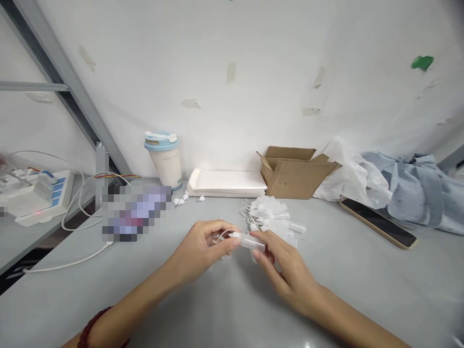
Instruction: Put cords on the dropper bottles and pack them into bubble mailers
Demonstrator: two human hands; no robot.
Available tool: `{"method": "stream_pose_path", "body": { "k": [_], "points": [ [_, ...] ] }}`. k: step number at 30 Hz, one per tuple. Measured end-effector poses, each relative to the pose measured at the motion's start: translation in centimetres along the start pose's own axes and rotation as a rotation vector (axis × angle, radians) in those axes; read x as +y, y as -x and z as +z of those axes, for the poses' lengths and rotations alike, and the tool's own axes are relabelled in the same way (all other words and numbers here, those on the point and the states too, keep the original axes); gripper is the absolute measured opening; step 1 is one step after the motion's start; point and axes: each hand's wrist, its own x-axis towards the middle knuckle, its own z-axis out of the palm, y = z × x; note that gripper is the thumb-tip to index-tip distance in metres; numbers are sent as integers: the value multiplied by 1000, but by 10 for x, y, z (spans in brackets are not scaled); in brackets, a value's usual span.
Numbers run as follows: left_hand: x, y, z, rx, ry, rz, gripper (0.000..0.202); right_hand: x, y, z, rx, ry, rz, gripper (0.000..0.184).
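Note:
Between my two hands, a small translucent plastic bottle (pixel 253 241) lies nearly level above the grey table. My right hand (pixel 288 270) grips its right end between thumb and fingers. At the other end, my left hand (pixel 201 249) pinches a white cap (pixel 235 235) with a thin white cord looping from it. The cap meets the bottle's mouth; whether it is fastened I cannot tell. Just behind my right hand lies a pile of similar translucent bottles (pixel 270 211) with cords. Several small white caps (pixel 180 199) are scattered near the cup.
Along the wall stand a lidded cup (pixel 166 166), a stack of flat white packets (pixel 232 183) and an open cardboard box (pixel 293 176). A phone (pixel 379 222), a plastic bag (pixel 353 169) and a blue fabric bag (pixel 424 193) lie right. A white cable (pixel 72 266) trails left beside a blurred object (pixel 139 212).

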Motion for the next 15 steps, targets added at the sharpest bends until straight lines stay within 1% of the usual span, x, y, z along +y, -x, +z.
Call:
{"method": "stream_pose_path", "body": {
  "k": [2, 6, 8, 11, 15],
  "points": [
    [1, -1, -2, -16, -7, -24, 27, 3, 1, 2, 35, 66, -131, 31],
    [1, -2, -4, -120, -7, -60, 35, 4, 2, 4, 85, 99, -236, 39],
    [0, -2, -4, -144, -15, -70, 40, 3, 2, 3, 105, 113, -258, 39],
    [-2, -1, -2, -154, -25, -54, 43, 1, 2, 2, 100, 136, -250, 33],
    [-2, -1, 1, -149, -7, -46, 38, -3, 1, 0, 70, 87, -229, 29]
  ]
}}
